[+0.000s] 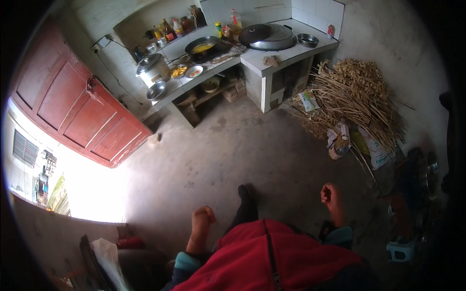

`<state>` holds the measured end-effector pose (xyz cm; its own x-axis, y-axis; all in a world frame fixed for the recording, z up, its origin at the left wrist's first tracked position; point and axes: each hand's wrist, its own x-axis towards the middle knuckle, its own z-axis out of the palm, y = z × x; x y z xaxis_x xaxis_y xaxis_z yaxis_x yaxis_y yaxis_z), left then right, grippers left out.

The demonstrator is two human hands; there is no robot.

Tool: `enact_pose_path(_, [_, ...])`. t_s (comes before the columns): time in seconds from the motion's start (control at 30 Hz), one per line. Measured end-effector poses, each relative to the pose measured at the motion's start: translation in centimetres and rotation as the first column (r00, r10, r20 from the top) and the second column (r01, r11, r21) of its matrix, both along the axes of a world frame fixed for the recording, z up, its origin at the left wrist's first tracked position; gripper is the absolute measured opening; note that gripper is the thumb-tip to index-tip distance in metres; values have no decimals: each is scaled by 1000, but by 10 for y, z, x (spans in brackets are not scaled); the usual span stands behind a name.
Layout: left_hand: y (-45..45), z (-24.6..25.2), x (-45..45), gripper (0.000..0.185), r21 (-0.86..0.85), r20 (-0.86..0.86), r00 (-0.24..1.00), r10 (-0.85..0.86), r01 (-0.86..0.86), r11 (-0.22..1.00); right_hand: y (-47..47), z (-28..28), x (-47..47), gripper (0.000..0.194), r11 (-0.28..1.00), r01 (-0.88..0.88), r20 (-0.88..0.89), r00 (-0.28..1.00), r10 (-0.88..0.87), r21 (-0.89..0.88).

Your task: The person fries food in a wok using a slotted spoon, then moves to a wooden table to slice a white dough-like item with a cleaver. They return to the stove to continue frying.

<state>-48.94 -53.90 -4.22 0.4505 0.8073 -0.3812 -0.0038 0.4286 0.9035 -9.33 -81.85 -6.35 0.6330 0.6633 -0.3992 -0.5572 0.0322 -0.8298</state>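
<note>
My left hand (204, 215) hangs over the floor at my left side, its fingers curled in and nothing visible in it. On the other side, my right hand (330, 194) is a loose fist, also with nothing visible in it. Neither hand touches anything. Ahead stands a tiled kitchen counter (218, 69) with a stove. A black wok (187, 49) there holds yellow food (202, 47). Closer to the counter's edge are a plate of yellow pieces (178, 71), a white plate with red items (194, 71), a rice cooker (154, 68) and a metal bowl (156, 91).
A large metal lid (273, 42) covers the right stove opening, beside a steel basin (308, 40). Bottles (169, 31) line a niche. Dry stalks (349, 87) are heaped at the right wall. A red door (83, 102) stands open left. A light-blue stool (400, 251) is lower right.
</note>
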Motion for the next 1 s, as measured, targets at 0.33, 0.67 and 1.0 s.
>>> enact_pose_path(0.33, [158, -125, -22, 15, -214, -481, 877, -23, -92, 973, 92, 4, 78, 28, 997, -6, 78, 997, 12, -79])
enact_pose_path(0.67, [282, -175, -84, 19, -361, -531, 816, 226, -460, 811, 275, 30, 148, 30, 979, -94, 168, 978, 125, -181])
enact_pose_path(1.0, [368, -108, 53, 12, -439, -113, 763, 637, -613, 656, 401, 33, 215, 25, 958, -148, 152, 970, 189, -244])
